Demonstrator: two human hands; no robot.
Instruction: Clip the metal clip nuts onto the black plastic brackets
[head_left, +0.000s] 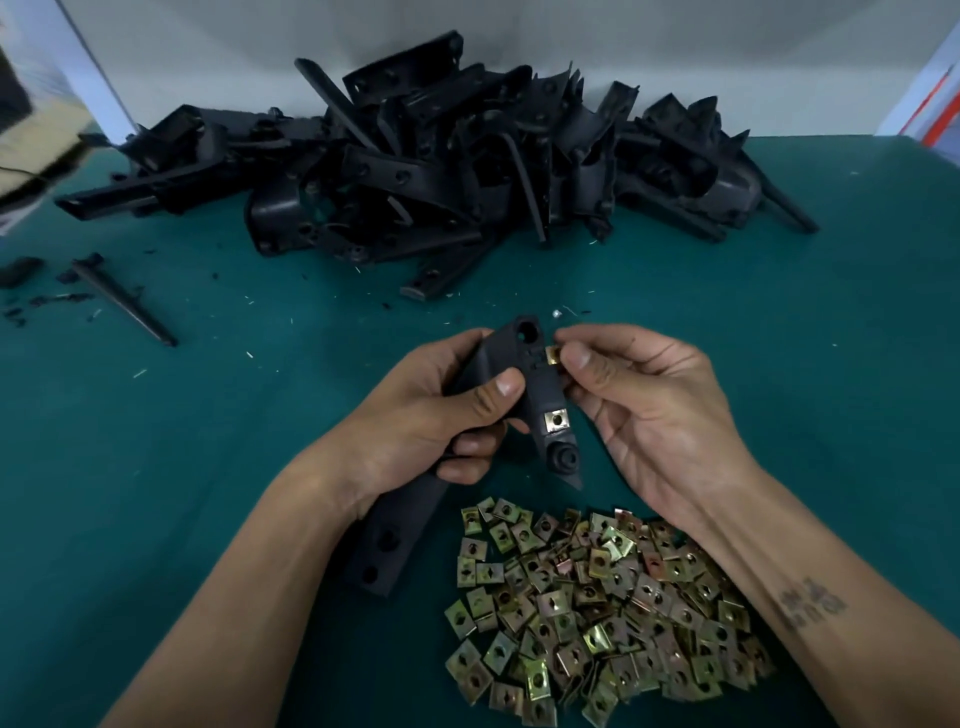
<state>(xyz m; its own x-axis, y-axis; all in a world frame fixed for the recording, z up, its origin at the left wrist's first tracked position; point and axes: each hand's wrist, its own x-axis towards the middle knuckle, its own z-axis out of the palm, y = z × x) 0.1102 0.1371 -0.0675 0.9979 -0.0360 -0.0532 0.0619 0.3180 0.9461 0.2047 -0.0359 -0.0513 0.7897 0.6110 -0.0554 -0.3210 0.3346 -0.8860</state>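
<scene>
Small brass-coloured metal clip nut (552, 355), light, stiff and springy, is meeting the edge of the long black plastic bracket (524, 384); right hand (649, 410) is pinching its flat faces, left hand (441, 415) gripping the rigid bracket mid-length above the green table (208, 441).

The bracket (524, 384) I held was matt black plastic, faintly grainy, with a dull sheen along its ridge. The clip nut (557, 420) seated on it was thin metal with a yellowish, shiny plated finish, like the heap of clip nuts (597, 608) before me. The bench (182, 441) had a smooth, matt teal covering.
</scene>
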